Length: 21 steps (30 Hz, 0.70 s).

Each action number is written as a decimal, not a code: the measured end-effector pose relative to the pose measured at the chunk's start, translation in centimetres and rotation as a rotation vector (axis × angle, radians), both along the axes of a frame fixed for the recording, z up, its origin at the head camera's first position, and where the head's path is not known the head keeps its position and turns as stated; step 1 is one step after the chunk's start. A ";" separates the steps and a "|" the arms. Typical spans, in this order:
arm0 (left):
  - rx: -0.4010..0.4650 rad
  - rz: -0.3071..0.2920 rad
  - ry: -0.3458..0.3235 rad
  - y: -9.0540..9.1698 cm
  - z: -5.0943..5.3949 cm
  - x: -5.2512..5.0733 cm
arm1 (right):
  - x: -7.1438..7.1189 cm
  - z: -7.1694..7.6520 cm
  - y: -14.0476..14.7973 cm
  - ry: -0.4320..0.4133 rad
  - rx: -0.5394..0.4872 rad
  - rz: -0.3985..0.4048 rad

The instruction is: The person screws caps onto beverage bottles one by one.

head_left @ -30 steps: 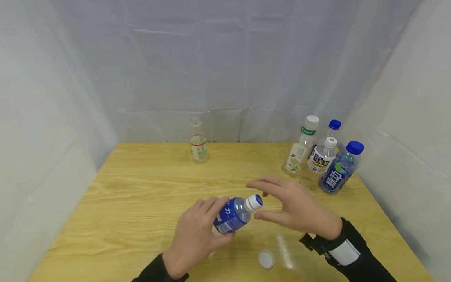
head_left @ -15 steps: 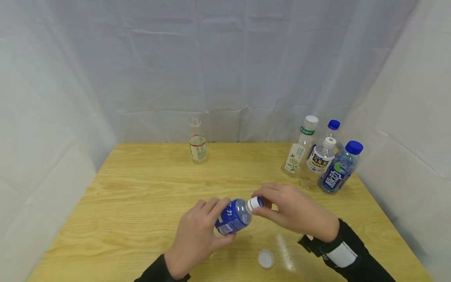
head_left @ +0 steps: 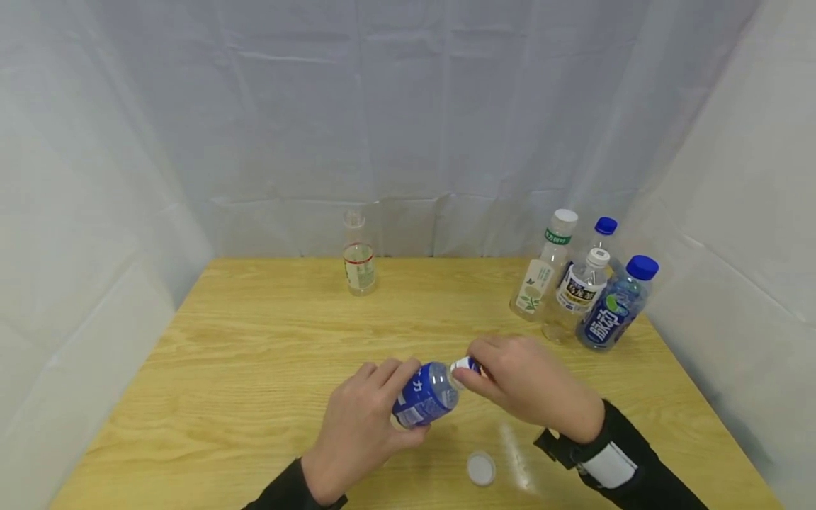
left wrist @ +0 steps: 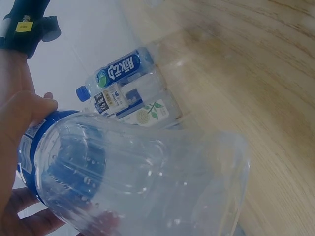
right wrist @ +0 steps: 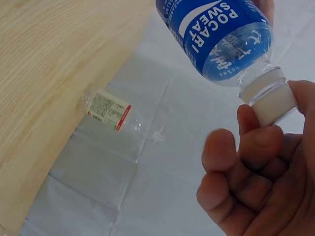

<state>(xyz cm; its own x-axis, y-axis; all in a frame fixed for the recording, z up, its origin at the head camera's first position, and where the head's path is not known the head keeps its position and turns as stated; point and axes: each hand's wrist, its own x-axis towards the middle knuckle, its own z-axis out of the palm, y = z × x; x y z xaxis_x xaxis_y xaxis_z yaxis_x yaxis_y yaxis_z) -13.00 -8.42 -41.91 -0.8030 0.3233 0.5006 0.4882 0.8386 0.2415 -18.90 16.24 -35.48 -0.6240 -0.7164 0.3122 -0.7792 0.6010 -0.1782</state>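
Observation:
My left hand (head_left: pixel 366 421) grips a clear Pocari Sweat bottle (head_left: pixel 430 393) with a blue label round its body, tilted above the table. The bottle's clear lower part (left wrist: pixel 147 177) fills much of the left wrist view, with droplets inside. At the neck, the thumb and fingers of my right hand (head_left: pixel 532 386) pinch the white cap (right wrist: pixel 273 105). A white band (right wrist: pixel 262 84) circles the neck just below that cap. On the tabletop below the hands lies a loose white cap (head_left: pixel 481 468).
An uncapped clear bottle (head_left: pixel 360 265) with a red-edged label stands at the table's (head_left: pixel 268 326) back edge. Several capped bottles cluster at the right, among them a green-banded one (head_left: pixel 542 276), a white-capped one (head_left: pixel 579 290) and a blue Mizone-like one (head_left: pixel 615 308). White sheeting (head_left: pixel 395 127) surrounds the table.
My right hand has come from beside the bottle, fingers apart, to pinch its cap. The bottle has shifted slightly right in my left hand's grip. The loose cap stays put.

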 end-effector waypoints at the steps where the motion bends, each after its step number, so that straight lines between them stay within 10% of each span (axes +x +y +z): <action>1: 0.002 0.000 0.001 0.0 0.0 0.0 | 0.0 -0.1 0.0 -0.003 -0.001 -0.006; 11: 0.038 0.000 -0.026 -0.2 0.2 0.0 | -0.2 0.1 1.0 -0.196 -0.164 0.131; 21: 0.065 -0.016 -0.030 -0.5 0.3 0.0 | -0.2 0.7 1.4 -0.189 -0.222 0.258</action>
<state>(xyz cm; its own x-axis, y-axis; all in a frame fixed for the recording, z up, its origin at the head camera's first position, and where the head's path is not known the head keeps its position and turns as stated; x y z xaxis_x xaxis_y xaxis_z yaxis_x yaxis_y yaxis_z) -12.98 -8.91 -41.62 -0.8129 0.3044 0.4965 0.4934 0.8128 0.3095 -19.07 17.61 -34.77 -0.4936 -0.7852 0.3739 -0.8405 0.3201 -0.4372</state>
